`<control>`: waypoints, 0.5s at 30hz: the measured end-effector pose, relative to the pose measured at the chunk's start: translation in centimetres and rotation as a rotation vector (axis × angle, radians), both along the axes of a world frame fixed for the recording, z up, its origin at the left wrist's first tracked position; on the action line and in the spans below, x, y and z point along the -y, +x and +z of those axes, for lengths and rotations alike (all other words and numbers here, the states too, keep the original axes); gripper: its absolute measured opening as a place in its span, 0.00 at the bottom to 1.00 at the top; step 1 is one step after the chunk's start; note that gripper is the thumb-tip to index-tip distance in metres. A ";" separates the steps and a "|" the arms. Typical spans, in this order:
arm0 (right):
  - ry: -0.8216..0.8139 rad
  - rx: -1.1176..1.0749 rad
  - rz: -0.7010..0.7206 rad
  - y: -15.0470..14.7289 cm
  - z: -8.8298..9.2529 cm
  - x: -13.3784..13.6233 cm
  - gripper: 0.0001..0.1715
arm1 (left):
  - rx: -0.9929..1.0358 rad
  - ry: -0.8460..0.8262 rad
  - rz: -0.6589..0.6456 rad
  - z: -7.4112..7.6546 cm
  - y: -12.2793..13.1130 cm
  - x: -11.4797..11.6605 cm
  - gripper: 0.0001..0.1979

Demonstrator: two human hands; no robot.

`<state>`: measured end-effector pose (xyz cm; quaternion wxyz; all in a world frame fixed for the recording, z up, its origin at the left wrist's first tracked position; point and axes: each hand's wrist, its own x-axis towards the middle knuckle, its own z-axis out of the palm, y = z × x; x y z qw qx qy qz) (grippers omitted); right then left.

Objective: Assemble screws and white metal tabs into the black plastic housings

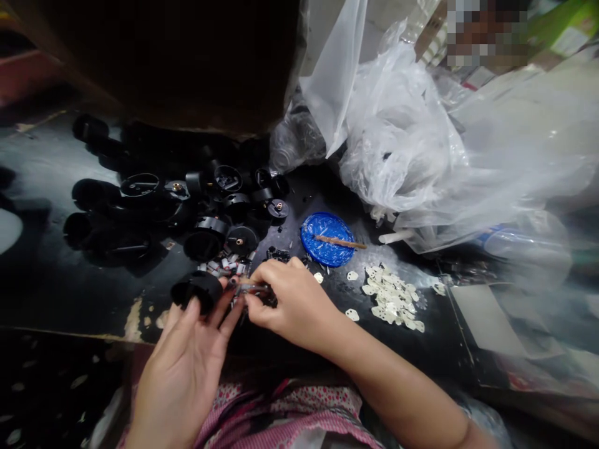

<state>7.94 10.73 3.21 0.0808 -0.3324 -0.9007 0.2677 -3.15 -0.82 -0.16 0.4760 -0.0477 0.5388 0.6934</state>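
The left hand (180, 355) grips a black, round, hollow plastic housing (199, 287) over the black tabletop (103, 302); beside it the right hand (294, 305) pinches a small greyish piece (253, 288). Just beyond lie small red-and-white cylinders (224, 265). Rightward, a round blue plastic lid (327, 255) carries a brown stick (341, 241), near piled cream-coloured flat plates (393, 296).
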 end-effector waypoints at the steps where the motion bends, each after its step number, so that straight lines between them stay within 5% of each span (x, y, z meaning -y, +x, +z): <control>1: -0.040 -0.048 -0.021 0.4 0.0 0.3 0.05 | 0.000 -0.004 -0.006 -0.1 -0.1 0.0 0.25; 8: -0.257 -0.381 -0.177 2.4 -0.1 0.9 0.04 | 0.004 -0.023 -0.070 -0.5 0.1 -0.3 0.30; 15: -0.027 -0.334 -0.049 3.1 -0.3 0.9 0.08 | 0.000 -0.055 -0.130 -1.0 1.1 0.0 0.33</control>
